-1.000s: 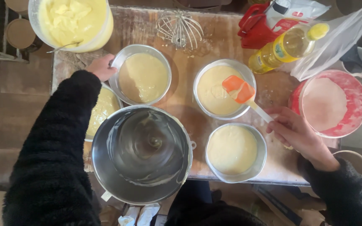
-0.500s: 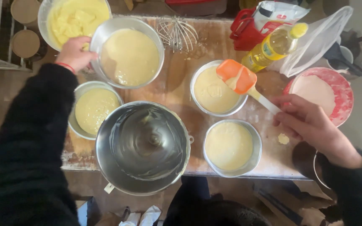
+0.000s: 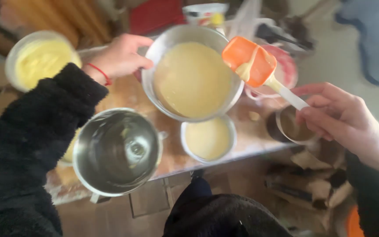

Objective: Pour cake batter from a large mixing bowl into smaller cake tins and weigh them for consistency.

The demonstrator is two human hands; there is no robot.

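Batter fills the round metal pan (image 3: 192, 79), lifted above the table (image 3: 176, 160) in the head view. The left hand (image 3: 118, 56) is closed on the pan's rim. The right hand (image 3: 341, 118) pinches the handle of an orange spatula (image 3: 253, 68), its blade just over the pan's right edge. An empty mixing bowl (image 3: 118, 151) sits below.

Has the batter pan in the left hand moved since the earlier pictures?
Yes. The left hand has lifted the batter pan off the table, over the small pan.
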